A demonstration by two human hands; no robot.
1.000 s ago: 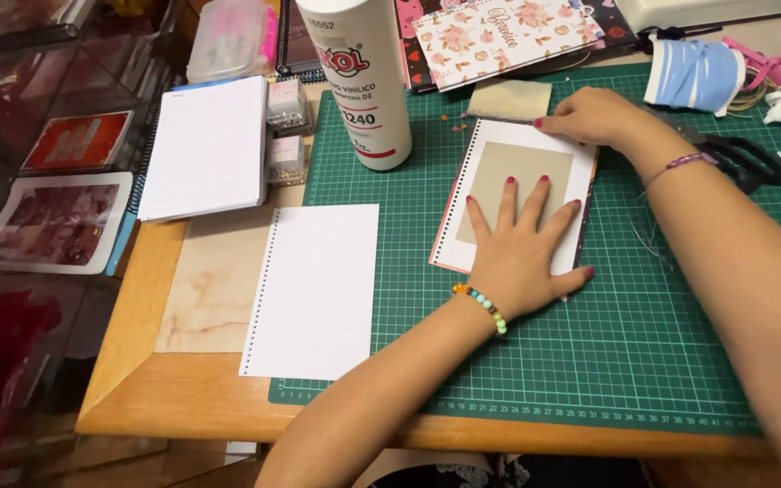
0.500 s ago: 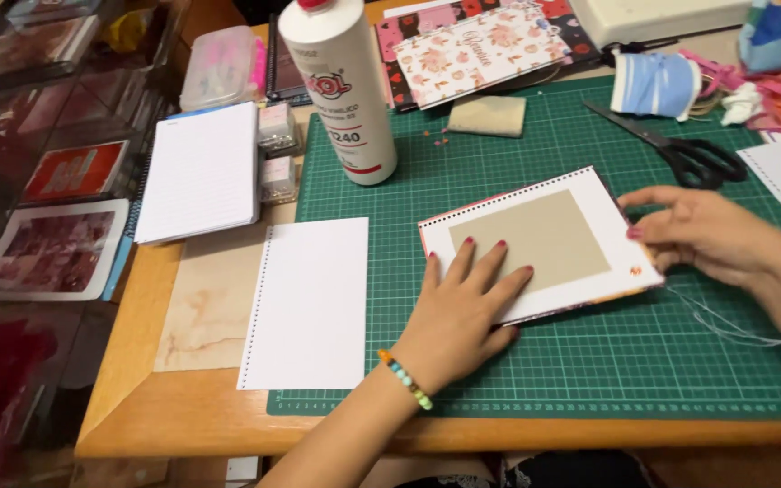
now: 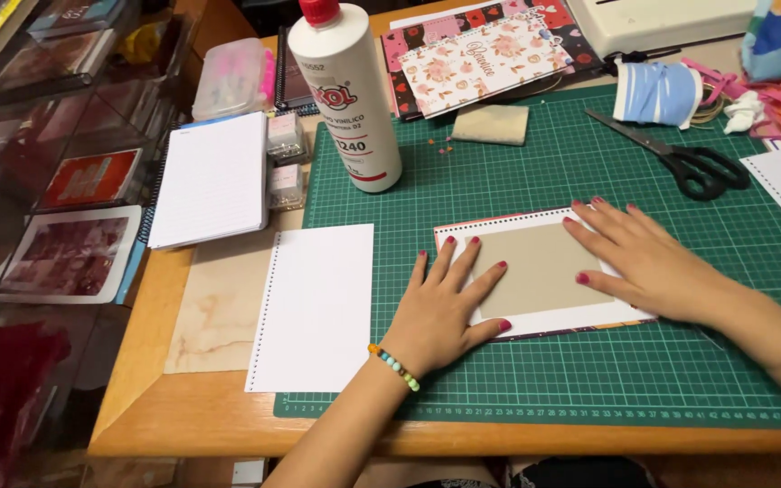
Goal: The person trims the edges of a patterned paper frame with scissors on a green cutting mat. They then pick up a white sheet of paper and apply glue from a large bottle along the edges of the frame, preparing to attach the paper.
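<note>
A punched white cover sheet with a tan cardboard panel point(image 3: 535, 267) lies flat on the green cutting mat point(image 3: 589, 389), long side across. My left hand point(image 3: 440, 307) lies flat on its left end, fingers spread. My right hand point(image 3: 648, 258) presses its right end, fingers spread too. Neither hand grips anything. A second punched white sheet point(image 3: 314, 307) lies left of my left hand, half off the mat.
A tall white glue bottle with a red cap point(image 3: 345, 99) stands at the mat's far left. Black scissors point(image 3: 693, 163), a blue tape roll point(image 3: 657, 90), a small tan block point(image 3: 490, 125), floral patterned sheets point(image 3: 490, 54) and a lined notepad point(image 3: 214, 176) surround the work.
The cover sheet has turned from upright to lying lengthwise and now sits level. Both hands shifted with it and now press its two ends.
</note>
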